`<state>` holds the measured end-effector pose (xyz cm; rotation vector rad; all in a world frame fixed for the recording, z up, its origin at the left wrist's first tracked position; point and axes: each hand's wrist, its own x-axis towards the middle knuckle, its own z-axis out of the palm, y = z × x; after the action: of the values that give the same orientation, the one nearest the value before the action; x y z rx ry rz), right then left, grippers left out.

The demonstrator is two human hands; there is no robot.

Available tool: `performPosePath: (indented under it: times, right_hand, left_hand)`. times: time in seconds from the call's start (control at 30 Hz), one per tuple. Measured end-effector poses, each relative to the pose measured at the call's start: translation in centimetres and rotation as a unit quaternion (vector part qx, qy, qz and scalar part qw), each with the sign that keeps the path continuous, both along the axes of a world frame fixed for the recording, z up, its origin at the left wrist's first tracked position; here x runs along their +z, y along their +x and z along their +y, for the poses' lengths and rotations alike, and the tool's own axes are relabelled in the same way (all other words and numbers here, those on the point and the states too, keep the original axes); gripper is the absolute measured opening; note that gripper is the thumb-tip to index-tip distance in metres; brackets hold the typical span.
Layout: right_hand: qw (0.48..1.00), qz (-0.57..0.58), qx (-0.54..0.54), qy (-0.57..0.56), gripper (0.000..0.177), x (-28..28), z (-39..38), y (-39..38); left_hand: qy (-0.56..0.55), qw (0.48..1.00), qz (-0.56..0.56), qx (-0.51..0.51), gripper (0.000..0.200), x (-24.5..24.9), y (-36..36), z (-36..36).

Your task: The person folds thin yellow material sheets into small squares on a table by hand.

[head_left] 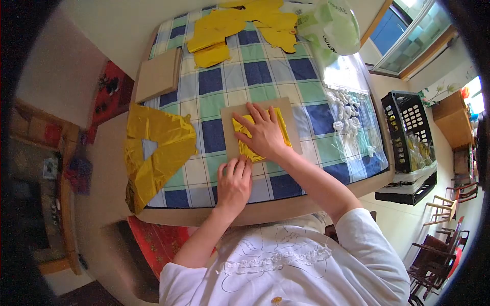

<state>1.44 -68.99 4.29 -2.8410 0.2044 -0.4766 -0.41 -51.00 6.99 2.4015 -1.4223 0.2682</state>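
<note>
A folded gold foil piece (280,118), which looks like a flat foil balloon, lies on a square cardboard sheet (228,140) in the middle of the bed. My right hand (266,133) rests flat on the foil with its fingers spread, covering much of it. At the foil's lower left corner, my left hand (235,181) has its fingers bent and close together on the edge; the thumb is mostly hidden. Left of the hands, a larger flat gold foil piece (166,137) with a hole in it hangs partly over the bed's edge.
More gold foil pieces (217,30) lie at the bed's far end. Cardboard sheets (158,76) are stacked at the far left. White cords (346,115) lie to the right, below a green and white plastic bag (332,28). A black crate (408,122) stands beside the bed.
</note>
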Motion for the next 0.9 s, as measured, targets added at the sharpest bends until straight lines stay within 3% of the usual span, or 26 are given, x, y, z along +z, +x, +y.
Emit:
performPosePath:
  times: [0.1,0.2,0.3,0.37,0.47,0.57,0.9]
  right_hand:
    - [1.000,-0.010,-0.001,-0.008,0.054,-0.2,-0.1,0.0]
    - [1.000,-0.011,-0.003,-0.011,0.054,-0.1,0.0,0.0]
    - [1.000,-0.004,-0.005,0.004,0.054,-0.2,0.1,0.1]
    - [1.000,0.001,-0.003,0.023,0.056,0.0,0.0,0.0]
    - [0.999,-0.017,-0.007,0.038,0.057,0.2,0.1,0.0]
    - [0.999,-0.036,-0.003,0.029,0.057,0.1,0.0,0.0]
    - [0.998,-0.056,-0.002,0.011,0.061,-0.2,-0.1,0.1]
  left_hand:
    - [0.005,1.000,-0.014,-0.011,0.031,-0.3,0.0,0.5]
    - [-0.017,0.998,0.063,-0.007,0.028,0.3,0.8,0.6]
    - [-0.132,0.986,0.072,0.076,0.022,-0.2,3.9,-1.3]
    - [-0.146,0.980,0.068,0.114,0.031,-0.6,7.1,-2.2]
    - [-0.064,0.979,0.003,0.192,0.045,-0.9,9.7,-4.6]
    - [-0.019,0.974,0.089,0.206,0.059,-1.7,10.8,-5.2]
    - [-0.028,0.972,0.093,0.215,0.056,-3.8,11.7,-6.3]
